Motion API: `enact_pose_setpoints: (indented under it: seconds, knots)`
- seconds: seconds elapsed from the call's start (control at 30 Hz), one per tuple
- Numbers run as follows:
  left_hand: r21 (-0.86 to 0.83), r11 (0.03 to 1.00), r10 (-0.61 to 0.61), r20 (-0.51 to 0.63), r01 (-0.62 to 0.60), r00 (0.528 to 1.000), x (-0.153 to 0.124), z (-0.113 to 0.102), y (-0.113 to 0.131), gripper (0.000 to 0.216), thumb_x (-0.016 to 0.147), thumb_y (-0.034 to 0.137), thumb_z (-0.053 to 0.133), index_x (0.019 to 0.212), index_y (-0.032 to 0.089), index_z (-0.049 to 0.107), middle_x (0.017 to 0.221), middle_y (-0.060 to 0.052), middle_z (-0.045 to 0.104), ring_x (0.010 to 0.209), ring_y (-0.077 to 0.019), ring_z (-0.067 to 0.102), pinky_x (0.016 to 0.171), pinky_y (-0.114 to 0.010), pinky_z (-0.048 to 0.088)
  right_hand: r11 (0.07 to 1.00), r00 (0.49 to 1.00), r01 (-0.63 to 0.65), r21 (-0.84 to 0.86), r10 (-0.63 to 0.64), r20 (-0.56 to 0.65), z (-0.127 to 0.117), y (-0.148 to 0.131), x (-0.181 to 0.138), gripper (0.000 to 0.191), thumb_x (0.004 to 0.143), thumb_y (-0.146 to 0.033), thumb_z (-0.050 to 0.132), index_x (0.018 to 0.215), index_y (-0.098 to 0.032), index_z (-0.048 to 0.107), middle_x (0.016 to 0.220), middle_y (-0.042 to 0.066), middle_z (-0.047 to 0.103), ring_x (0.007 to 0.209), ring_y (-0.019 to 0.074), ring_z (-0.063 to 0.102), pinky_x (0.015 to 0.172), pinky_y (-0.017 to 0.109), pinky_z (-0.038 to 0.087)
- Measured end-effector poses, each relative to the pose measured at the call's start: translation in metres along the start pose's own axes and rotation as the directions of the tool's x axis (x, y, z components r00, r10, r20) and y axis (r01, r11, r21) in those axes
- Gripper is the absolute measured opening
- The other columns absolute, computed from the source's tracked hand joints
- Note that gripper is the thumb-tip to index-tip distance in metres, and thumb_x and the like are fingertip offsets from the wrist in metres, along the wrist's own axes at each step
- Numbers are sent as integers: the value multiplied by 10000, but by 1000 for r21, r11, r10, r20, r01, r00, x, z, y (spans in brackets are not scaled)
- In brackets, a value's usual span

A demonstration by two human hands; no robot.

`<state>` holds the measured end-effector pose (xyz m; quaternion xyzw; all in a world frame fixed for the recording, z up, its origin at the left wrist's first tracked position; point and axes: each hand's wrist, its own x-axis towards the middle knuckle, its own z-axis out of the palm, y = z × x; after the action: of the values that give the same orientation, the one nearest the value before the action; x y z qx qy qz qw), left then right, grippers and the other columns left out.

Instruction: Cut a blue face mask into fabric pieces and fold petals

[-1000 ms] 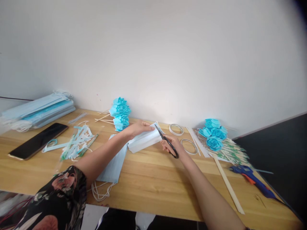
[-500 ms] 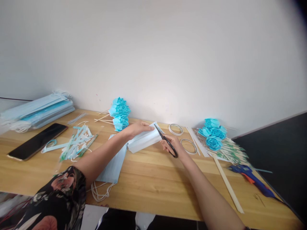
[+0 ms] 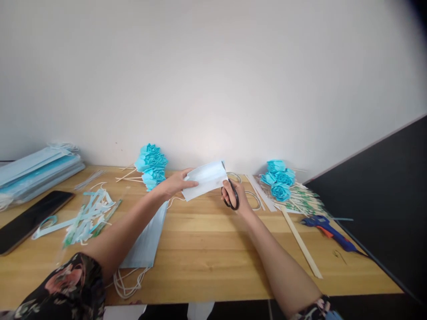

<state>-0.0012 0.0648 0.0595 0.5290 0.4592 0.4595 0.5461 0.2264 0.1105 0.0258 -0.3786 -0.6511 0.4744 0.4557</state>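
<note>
My left hand (image 3: 178, 182) pinches the left side of a pale blue face mask (image 3: 207, 180), held up above the table. My right hand (image 3: 235, 195) grips black-handled scissors (image 3: 237, 201), with its fingers in the loops. The blades stand along the mask's right edge, mostly hidden behind it. More masks with white ear loops (image 3: 145, 242) lie flat under my left forearm. To the left is a heap of cut blue and white strips (image 3: 91, 209).
Blue fabric flowers on sticks (image 3: 151, 164) lie by the wall, and more flowers (image 3: 280, 178) sit right, beside green-and-white stems (image 3: 305, 200). A blue glue gun (image 3: 333, 231), tape rolls (image 3: 253, 201), a pale strip (image 3: 302, 244), a phone (image 3: 31, 218) and stacked masks (image 3: 40, 169) lie around.
The view has shifted. The mask has turned to lie flatter toward me, and the scissors have moved from across its upper right corner to its right edge. My left hand now holds it further left.
</note>
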Motion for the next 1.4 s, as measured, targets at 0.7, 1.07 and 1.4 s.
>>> enact_pose_setpoints:
  seconds: [0.7, 1.07, 1.4]
  knots:
    - [-784, 570, 66, -252, -244, 966, -4, 51, -5, 191, 853, 363, 628, 967, 211, 611, 1249, -60, 601, 1152, -197, 582, 938, -329, 494, 967, 991, -19, 254, -16, 135, 33, -2, -20, 555, 823, -647, 513, 1040, -145, 613, 482, -83, 437, 345, 69, 375, 446, 238, 463]
    - [-600, 776, -204, 51, 194, 978, -3, 53, -22, 621, 883, 619, 403, 562, 124, 598, 568, -62, 606, 476, -122, 563, 480, -229, 397, 975, 991, 19, 222, -48, 128, 32, 0, -19, 536, 816, -668, 508, 956, -161, 609, 495, -67, 456, 355, 73, 392, 410, 223, 418]
    - [-566, 767, -273, 139, 302, 952, -1, 55, -30, 595, 828, 718, 389, 782, 161, 595, 491, 17, 529, 363, -91, 469, 365, -185, 242, 982, 955, 147, 119, -172, 243, 22, -4, -22, 457, 834, -615, 531, 955, -178, 586, 523, -59, 465, 366, 61, 395, 366, 182, 314]
